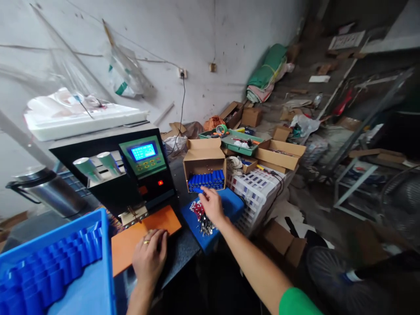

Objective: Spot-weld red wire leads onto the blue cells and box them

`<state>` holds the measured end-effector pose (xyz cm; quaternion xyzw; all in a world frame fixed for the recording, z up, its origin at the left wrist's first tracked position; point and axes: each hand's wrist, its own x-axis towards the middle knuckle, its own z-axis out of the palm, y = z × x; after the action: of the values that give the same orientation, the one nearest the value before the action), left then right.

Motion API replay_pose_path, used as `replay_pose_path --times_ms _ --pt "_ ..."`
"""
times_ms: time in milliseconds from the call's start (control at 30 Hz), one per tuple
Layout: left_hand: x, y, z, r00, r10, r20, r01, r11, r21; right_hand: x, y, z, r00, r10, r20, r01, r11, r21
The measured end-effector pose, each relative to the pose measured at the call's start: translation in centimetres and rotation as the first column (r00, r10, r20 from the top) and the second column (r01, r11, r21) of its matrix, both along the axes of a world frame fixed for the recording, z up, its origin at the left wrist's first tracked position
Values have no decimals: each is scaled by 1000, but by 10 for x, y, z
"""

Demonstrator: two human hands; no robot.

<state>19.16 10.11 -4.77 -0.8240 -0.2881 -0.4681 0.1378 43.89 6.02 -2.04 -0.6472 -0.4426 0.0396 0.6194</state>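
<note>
My right hand (212,204) pinches a blue battery cell (198,190) between thumb and fingers, just in front of an open cardboard box (205,164). Rows of similar blue cells (210,178) lie stacked inside that box. Below the hand, a bundle of small leads with red and white ends (202,221) lies on a blue surface (193,234). My left hand (151,253), with a ring on one finger, rests on an orange board (126,251). Its fingers are curled under, hiding whatever they may hold. Behind the board stands a black spot-welding machine (144,175) with a lit screen.
At the left front, a blue crate (110,262) holds many blue cylinder packs (49,271). A steel jug (49,192) stands behind it. On the right are a white plastic crate (251,188), a green tray (243,146), a long cardboard box (278,153) and a fan (334,280).
</note>
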Motion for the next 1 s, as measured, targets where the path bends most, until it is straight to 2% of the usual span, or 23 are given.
replay_pose_path --times_ms 100,167,267,333,400,533,667,767,867,933,1000 --pt "0 2 -1 1000 11 -8 -11 1000 29 49 3 11 945 -88 314 118 990 -79" --pt "0 2 -1 1000 20 -8 -20 999 31 70 10 18 883 -79 462 191 961 -201" --pt "0 2 -2 1000 16 -7 -15 999 29 82 25 26 775 13 631 324 850 -416" --pt "-1 2 -3 1000 9 0 -9 1000 26 81 35 29 712 100 695 402 754 -520" --pt "-1 2 -4 1000 0 9 0 1000 12 78 43 30 681 158 715 441 691 -573" --pt "-2 1 -4 1000 -11 21 12 1000 -18 74 50 31 681 175 711 464 648 -604" --pt "-1 1 -5 1000 -6 19 6 1000 2 78 42 34 685 179 706 452 656 -605" --pt "0 1 -6 1000 -7 14 7 1000 -5 82 27 27 713 118 691 404 736 -543" --pt "1 -1 -6 1000 -6 12 6 1000 -25 83 14 9 807 48 589 292 834 -469" --pt "0 -3 -6 1000 -1 10 2 1000 -31 84 9 -6 893 68 445 179 853 -490" --pt "0 -4 -6 1000 9 9 -8 999 -34 89 6 -20 956 96 278 68 848 -526"
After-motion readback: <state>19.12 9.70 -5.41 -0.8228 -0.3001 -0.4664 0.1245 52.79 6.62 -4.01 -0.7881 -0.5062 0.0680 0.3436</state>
